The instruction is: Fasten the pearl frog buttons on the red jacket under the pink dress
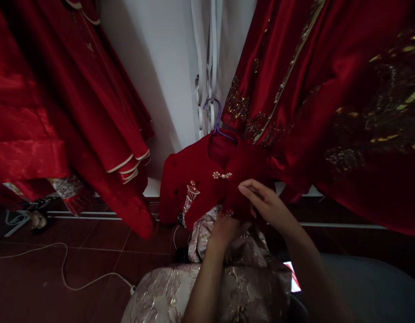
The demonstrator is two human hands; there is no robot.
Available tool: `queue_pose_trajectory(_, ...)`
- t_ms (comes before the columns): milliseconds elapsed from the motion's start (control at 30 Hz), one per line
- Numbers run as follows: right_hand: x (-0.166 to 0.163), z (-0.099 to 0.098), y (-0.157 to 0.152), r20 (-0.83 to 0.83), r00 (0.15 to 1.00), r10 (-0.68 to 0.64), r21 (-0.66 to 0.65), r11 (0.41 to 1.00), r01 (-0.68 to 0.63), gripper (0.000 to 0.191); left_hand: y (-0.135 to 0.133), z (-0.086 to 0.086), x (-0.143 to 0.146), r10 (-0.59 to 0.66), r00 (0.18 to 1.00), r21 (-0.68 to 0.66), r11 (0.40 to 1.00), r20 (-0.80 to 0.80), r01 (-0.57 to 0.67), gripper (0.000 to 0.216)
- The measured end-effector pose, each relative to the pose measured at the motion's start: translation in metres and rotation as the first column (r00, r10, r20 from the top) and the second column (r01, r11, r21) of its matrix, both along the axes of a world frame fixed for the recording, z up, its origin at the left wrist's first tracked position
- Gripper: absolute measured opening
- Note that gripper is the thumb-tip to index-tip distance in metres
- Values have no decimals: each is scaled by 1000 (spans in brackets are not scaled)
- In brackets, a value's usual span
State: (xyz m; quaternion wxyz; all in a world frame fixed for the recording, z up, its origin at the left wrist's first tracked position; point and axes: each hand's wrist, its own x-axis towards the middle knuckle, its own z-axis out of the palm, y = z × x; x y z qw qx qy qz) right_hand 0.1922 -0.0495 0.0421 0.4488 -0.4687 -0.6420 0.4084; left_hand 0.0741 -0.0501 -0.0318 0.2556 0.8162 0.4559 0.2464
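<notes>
A small red jacket (190,179) with a pearl clasp and a beaded tassel hangs on a purple hanger (217,121) in front of me. My right hand (266,202) pinches the jacket's front edge just right of the clasp, fingers closed on the cloth. My left hand (224,231) is lower, fingers curled into the jacket's hem where it meets a pale gold brocade cloth (207,287) on my lap.
Long red satin robes (59,112) hang at the left. A red gown with gold embroidery (328,98) hangs at the right. A white wall (167,67) is behind. A white cable (64,264) trails over the dark red tiled floor. A lit phone screen (293,276) lies by my right arm.
</notes>
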Motion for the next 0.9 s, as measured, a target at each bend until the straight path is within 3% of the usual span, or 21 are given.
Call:
queue_pose_trajectory(133,6,-1,3,64,997,36,14,999,-37,35,5,-8,1,-34,989,43,999,146,28,30)
queue_pose_trajectory(367,37,-5,3,332,938,-100,88,993,74,31,4,-12,0,-45,952,28,999,304,39,49)
queue_pose_trajectory(567,55,-6,-9,479,877,-25,-7,999,32,33,6,-9,1,-46,954,61,998,296,30,22)
queue_pose_trajectory(667,56,-21,-4,530,844,-84,-3,995,101,32,0,3,0,-58,959,45,998,276,48,22)
queue_pose_trajectory(767,53,-44,12,496,863,-95,-21,992,121,35,-8,13,-1,-23,958,-21,999,285,31,18)
queue_pose_trajectory(900,45,-70,38,406,905,-124,31,992,122,57,-13,16,-9,222,880,-256,959,420,-120,26)
